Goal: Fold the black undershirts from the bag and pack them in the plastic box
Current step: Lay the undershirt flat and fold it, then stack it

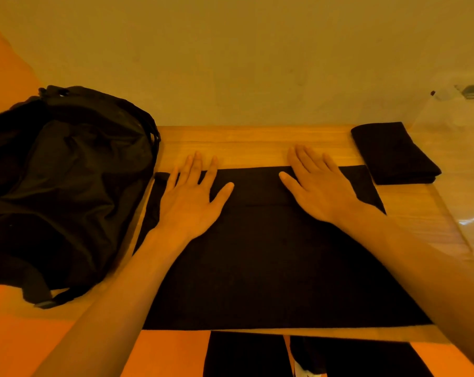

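Head view, looking down over a wooden table in dim orange light. Nearest, below the table's front edge, are the person's dark-clad legs. Two bare forearms reach forward over a black shirt, which lies flat on the table and covers most of its middle, from the front edge almost to the far side. The left hand lies palm down on the shirt's far left part, fingers spread and straight, the tips reaching past the cloth's far edge onto the wood. The right hand lies the same way on the far right part, fingers spread, tips also over the edge. Neither hand grips anything; both seem to be pressing the cloth smooth.

The shirt looks thin, soft and light, so it would likely sag and slide if lifted by one point. It is best taken by pinching two corners or one folded edge, then laid over and flattened.

Left of the shirt, right beside its edge, slumps a large black bag. At the far right lies a folded shirt, a neat thick rectangle just beside the spread one. Past it, at the right edge, is a clear box, hard to make out; whether the folded shirt is inside it cannot be told. Behind everything is a plain wall.
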`<state>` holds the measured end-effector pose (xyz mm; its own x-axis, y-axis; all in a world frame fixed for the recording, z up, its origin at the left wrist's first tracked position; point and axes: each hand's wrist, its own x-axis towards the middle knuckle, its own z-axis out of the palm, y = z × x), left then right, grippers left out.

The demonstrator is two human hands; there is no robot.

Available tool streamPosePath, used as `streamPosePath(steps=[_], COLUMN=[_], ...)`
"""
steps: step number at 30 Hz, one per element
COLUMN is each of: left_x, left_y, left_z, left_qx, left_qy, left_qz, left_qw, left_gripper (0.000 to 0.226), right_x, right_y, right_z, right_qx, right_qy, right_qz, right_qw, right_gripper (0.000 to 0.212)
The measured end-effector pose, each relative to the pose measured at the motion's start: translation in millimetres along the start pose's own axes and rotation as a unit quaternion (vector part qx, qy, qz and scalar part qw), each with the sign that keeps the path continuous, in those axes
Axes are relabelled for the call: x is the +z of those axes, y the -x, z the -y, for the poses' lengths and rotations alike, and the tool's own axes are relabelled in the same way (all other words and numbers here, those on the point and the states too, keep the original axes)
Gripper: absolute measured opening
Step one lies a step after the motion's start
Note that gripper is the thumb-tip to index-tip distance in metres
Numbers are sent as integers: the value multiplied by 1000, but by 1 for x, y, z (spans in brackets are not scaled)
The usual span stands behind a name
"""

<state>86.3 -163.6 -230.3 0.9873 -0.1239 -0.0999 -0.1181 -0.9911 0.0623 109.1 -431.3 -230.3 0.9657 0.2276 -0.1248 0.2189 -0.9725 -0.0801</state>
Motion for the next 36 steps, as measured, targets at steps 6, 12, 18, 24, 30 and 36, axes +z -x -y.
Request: streamPosePath(steps=[6,12,18,24,30,36], left_x=[-9,-13,-8,-6,-6,-10], left_y=[-4,44,59,38,29,19], left_z=[19,-15,-8,17,27,36], left_qx=[2,5,-95,-59,-51,-57], left_qy=[26,-28,-15,44,47,49], left_qz=[-11,-100,-39,-23,-26,-1], left_qw=[1000,995,995,997,997,997], left_gripper=[79,84,94,94,94,91], right_x=[-9,-4,0,-1,-3,-6], right_y=[1,27,30,32,32,34], right_z=[-17,2,0,1,-2,-14], right_qx=[25,-3,-3,1,-8,19], right_qy=[17,25,16,10,8,14], right_qz=[1,-55,-6,7,7,20], right_qw=[1000,998,1000,1000,1000,1000], right_gripper=[90,83,73,72,71,75])
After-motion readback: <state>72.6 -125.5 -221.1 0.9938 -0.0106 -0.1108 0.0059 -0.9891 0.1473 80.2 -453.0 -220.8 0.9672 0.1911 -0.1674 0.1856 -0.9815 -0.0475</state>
